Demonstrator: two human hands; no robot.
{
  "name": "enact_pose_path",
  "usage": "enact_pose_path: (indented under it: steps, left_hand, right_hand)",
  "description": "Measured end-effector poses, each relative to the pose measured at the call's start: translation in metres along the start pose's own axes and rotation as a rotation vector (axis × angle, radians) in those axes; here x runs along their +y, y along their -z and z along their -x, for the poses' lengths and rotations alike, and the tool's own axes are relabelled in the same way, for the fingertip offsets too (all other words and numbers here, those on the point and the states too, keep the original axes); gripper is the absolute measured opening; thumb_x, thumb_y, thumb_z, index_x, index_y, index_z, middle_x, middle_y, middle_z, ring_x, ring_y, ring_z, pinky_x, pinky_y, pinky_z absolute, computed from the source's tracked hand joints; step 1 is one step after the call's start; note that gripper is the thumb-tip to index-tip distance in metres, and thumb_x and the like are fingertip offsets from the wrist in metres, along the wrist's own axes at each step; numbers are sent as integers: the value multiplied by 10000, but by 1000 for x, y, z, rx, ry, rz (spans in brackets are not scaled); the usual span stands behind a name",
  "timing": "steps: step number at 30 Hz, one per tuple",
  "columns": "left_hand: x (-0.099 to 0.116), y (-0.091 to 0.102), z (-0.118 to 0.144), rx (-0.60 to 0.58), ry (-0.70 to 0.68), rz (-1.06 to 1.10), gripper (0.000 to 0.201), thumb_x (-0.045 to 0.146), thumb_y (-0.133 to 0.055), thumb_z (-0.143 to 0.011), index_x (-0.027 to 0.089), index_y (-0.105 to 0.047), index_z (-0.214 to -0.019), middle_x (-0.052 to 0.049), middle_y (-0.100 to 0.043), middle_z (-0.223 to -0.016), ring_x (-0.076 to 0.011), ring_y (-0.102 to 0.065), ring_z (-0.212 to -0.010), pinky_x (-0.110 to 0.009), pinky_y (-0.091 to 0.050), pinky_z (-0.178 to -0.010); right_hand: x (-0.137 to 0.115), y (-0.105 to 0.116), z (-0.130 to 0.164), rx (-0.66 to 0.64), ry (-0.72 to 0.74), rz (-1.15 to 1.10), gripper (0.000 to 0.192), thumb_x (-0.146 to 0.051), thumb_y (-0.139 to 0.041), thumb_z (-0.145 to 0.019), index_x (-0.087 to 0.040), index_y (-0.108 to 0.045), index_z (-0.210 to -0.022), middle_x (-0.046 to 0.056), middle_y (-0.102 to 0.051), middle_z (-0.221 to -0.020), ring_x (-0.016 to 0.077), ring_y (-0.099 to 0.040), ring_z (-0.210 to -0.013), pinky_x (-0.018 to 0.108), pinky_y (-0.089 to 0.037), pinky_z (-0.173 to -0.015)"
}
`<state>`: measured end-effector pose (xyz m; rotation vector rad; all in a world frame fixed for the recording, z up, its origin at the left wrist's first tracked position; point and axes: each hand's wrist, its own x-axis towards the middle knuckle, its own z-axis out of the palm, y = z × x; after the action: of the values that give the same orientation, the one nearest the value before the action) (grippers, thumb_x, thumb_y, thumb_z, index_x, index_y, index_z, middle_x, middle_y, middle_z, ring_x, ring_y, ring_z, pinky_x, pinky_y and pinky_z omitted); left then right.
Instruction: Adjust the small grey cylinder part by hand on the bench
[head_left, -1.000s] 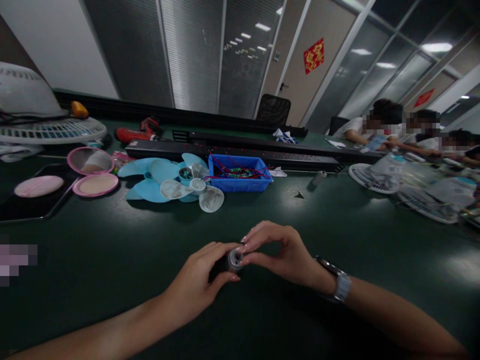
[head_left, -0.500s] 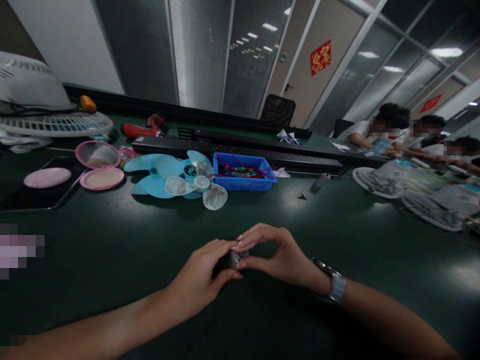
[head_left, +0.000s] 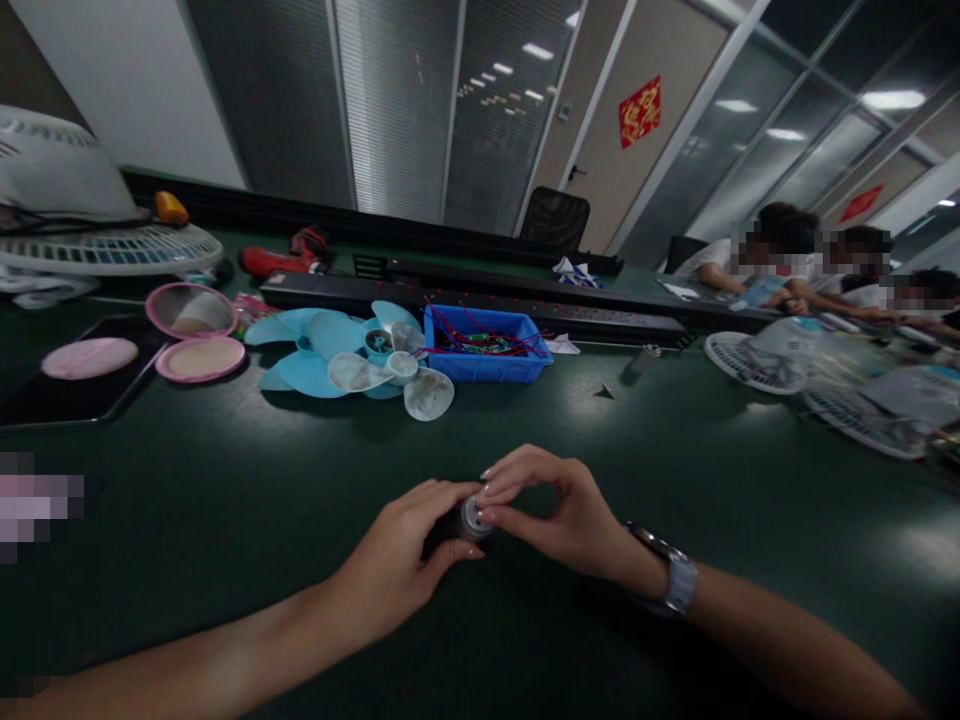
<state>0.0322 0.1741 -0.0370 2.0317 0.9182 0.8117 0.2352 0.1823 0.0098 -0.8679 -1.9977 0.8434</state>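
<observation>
Both hands meet low over the dark green table point(head_left: 675, 460) around a small round motor point(head_left: 473, 518) with a silvery end face. My left hand point(head_left: 409, 555) wraps its dark body from the left. My right hand point(head_left: 551, 510), with a watch on its wrist, pinches the silvery end between thumb and fingertips. Most of the motor is hidden by the fingers.
Light blue and clear fan blades point(head_left: 352, 360) lie beyond the hands, beside a blue bin point(head_left: 487, 345) of red wires. Pink round lids point(head_left: 196, 335), a white fan grille point(head_left: 105, 245) and a red drill point(head_left: 289, 255) sit at the left. Several people point(head_left: 780, 265) work at the far right among fan grilles point(head_left: 757, 360).
The hands stay on the motor with only slight finger shifts at its end. The view has drifted a little.
</observation>
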Motion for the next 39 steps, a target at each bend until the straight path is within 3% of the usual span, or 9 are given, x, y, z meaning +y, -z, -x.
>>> enact_pose_path:
  steps: [7, 13, 20, 30, 35, 39]
  left_hand:
    - [0, 1, 0, -1, -10, -7, 263, 139, -655, -841, 195, -610, -1094, -47, -659, -970, -206, -614, -875, -327, -497, -767]
    - [2, 1, 0, -3, -3, 12, 242, 116, -659, -830, 189, -617, -1057, -53, -662, -979, -212, -617, -891, -339, -501, -784]
    - [0, 0, 1, -2, 1, 32, 304, 123, -669, -831, 200, -606, -1118, -53, -663, -1035, -218, -616, -945, -351, -499, -829]
    - [-1, -1, 0, 6, 8, 4, 281, 128, -674, -832, 190, -616, -1099, -51, -663, -999, -211, -617, -907, -343, -501, -808]
    - [-1, 1, 0, -25, 21, 3, 405, 147, -668, -845, 247, -570, -1225, -34, -658, -1110, -219, -617, -1012, -362, -491, -880]
    - [-1, 2, 0, -46, 55, -5, 431, 165, -649, -858, 275, -552, -1263, -31, -647, -1153, -231, -611, -1056, -398, -483, -925]
  right_hand:
    - [-10, -2, -2, 9, -91, 54, 108, -243, -787, -761, -218, -710, -832, 2, -745, -861, 145, -692, -793, 301, -527, -753]
    - [-8, -2, -4, 19, -99, 53, 134, -248, -804, -737, -198, -680, -726, 9, -742, -899, 149, -689, -812, 314, -520, -796]
    - [-3, 4, 0, -10, -50, 39, 250, -239, -825, -716, -222, -722, -943, 22, -745, -973, 176, -680, -933, 344, -520, -863]
    - [-2, -1, -3, 5, -13, -22, 103, -215, -799, -753, -229, -742, -838, -2, -765, -868, 161, -697, -886, 337, -523, -852]
    - [-2, 22, 4, 102, -32, -12, 179, -209, -801, -752, -248, -729, -911, -3, -752, -907, 158, -696, -905, 327, -533, -866]
    - [15, 52, 28, 160, -198, 125, 145, -279, -794, -753, -214, -734, -869, 46, -733, -963, 198, -698, -930, 355, -556, -845]
